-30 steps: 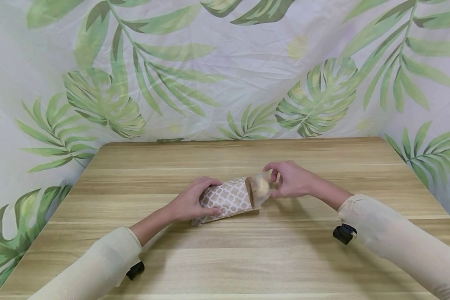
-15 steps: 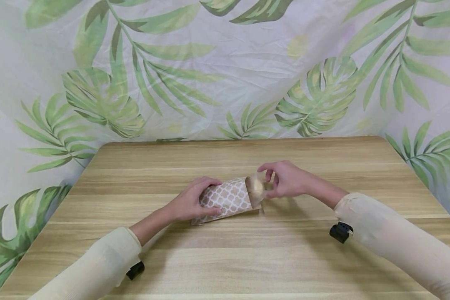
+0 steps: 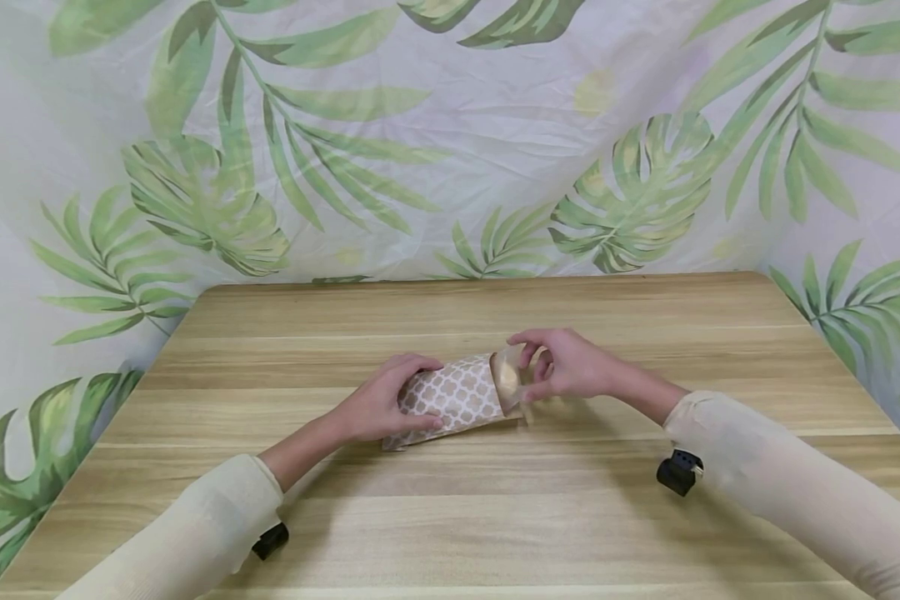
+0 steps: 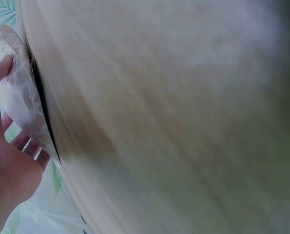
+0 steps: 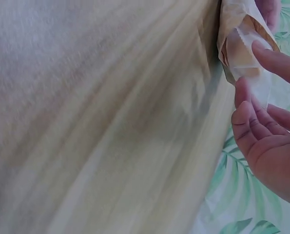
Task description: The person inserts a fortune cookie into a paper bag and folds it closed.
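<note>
A brown paper bag (image 3: 461, 390) with a white lattice print lies on its side near the middle of the table, its mouth toward the right. My left hand (image 3: 381, 400) grips its closed end, thumb on the near side and fingers over the far side. Out of the mouth sticks a translucent packet (image 3: 507, 375) with something pale yellow inside. My right hand (image 3: 566, 362) holds the packet's outer end between thumb and bent fingers. In the right wrist view, the packet (image 5: 247, 53) sits partly within the bag's opening, and its inner part is hidden.
The wood-grain table (image 3: 450, 533) has a back edge close to a leaf-printed cloth (image 3: 495, 150). Black wrist cameras hang under both sleeves, one at the left wrist (image 3: 272, 542) and one at the right wrist (image 3: 678, 472).
My right hand has moved left toward the bag, and the packet has slid deeper into the mouth. My left hand and the bag have stayed in place.
</note>
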`<state>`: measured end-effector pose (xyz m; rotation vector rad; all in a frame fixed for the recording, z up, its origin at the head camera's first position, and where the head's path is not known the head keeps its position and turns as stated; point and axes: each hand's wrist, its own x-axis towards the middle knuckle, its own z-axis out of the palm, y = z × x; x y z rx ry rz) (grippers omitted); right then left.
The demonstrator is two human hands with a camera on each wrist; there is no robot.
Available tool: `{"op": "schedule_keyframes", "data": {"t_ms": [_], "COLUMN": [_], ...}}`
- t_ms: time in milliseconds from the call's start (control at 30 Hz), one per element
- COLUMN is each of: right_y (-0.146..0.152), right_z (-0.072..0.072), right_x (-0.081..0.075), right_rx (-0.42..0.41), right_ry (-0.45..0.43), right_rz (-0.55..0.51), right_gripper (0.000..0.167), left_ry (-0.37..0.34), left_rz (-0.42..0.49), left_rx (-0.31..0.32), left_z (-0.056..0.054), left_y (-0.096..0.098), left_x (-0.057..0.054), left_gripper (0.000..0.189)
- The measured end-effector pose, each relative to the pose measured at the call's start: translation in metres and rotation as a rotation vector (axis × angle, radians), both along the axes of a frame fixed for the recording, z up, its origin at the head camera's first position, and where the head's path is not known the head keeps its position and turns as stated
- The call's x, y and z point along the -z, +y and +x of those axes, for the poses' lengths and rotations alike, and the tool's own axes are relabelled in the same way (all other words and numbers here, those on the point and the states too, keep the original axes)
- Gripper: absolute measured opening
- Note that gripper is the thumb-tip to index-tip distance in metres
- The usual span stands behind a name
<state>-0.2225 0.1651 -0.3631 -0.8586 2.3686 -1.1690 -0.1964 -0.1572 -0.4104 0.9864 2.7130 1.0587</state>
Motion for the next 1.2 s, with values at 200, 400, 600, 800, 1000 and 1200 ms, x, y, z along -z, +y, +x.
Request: {"op": "schedule_keyframes", "data": {"t_ms": [200, 400, 600, 800, 1000, 1200], "right_y": [-0.002, -0.001, 0.001, 0.002, 0.003, 0.004], "right_z": [0.001, 0.0, -0.001, -0.002, 0.0, 0.003], "right_x": [0.003, 0.007, 0.008, 0.007, 0.007, 0.011], "right_rx": [-0.007, 0.012, 0.021, 0.003, 0.043, 0.066], "right_ry": [-0.046, -0.083, -0.234, -0.301, -0.361, -0.355], "right_rz": [-0.099, -0.117, -0.148, -0.142, -0.137, -0.168], "right_gripper": [0.078, 0.067, 0.07, 0.081, 0.083, 0.081], "left_ry": [-0.004, -0.002, -0.005, -0.008, -0.008, -0.005], "left_rz": [0.004, 0.003, 0.001, -0.005, -0.008, -0.01], "left_rx": [-0.004, -0.003, 0.0, -0.001, 0.0, 0.001], "left_z": [0.0, -0.001, 0.0, 0.0, -0.001, -0.001], "left_y": [-0.001, -0.001, 0.0, 0.0, 0.0, 0.0], "left_x": [0.0, 0.0, -0.001, -0.001, -0.001, -0.001], "left_gripper": [0.075, 0.075, 0.074, 0.074, 0.075, 0.075]}}
